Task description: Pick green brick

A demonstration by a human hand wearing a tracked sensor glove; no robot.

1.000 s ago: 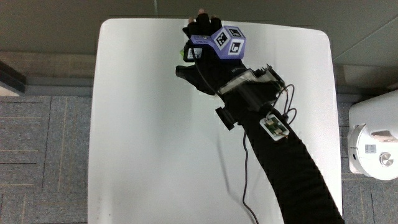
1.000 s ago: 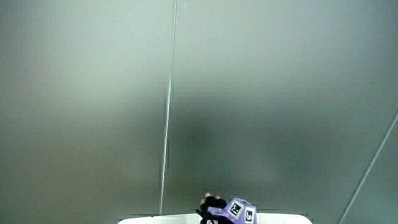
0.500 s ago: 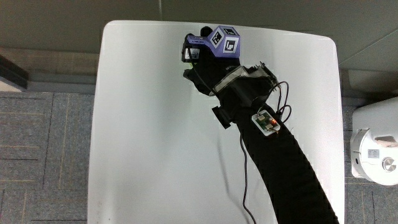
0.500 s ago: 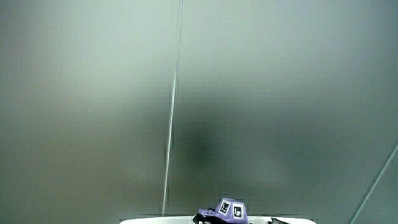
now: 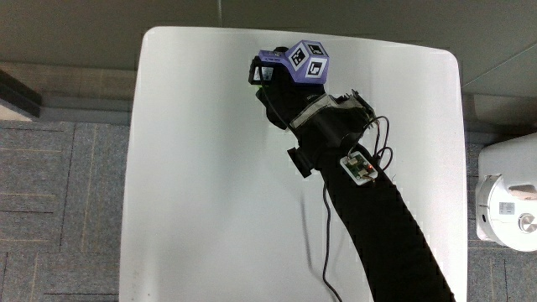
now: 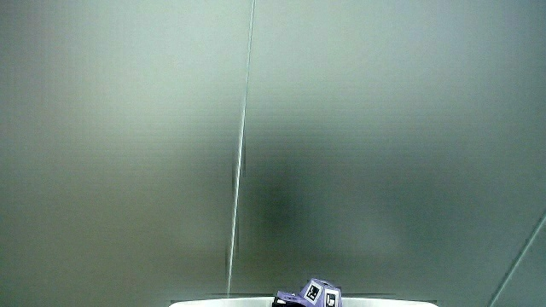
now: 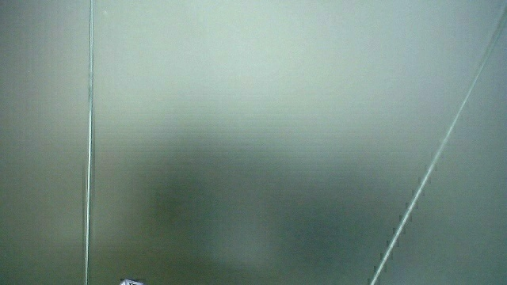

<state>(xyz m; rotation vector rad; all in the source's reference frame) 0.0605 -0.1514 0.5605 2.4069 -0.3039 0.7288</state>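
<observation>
In the main view the hand (image 5: 281, 88) in its black glove hovers over the white table (image 5: 193, 168), close to the table edge farthest from the person. The patterned cube (image 5: 295, 62) on its back hides most of the fingers. They look curled around a small green brick (image 5: 264, 75), of which only a sliver shows under the cube. Both side views show mostly a pale wall. The cube (image 6: 314, 295) just peeks up above the table's rim in a side view.
The forearm (image 5: 369, 218) crosses the table, carrying a small circuit board (image 5: 357, 167) and a thin cable (image 5: 325, 252). A white device (image 5: 508, 210) stands on the carpet beside the table.
The fingers that reached out past the table's edge have curled in. The hand has drawn back a little toward the person, and the green sliver moved with it.
</observation>
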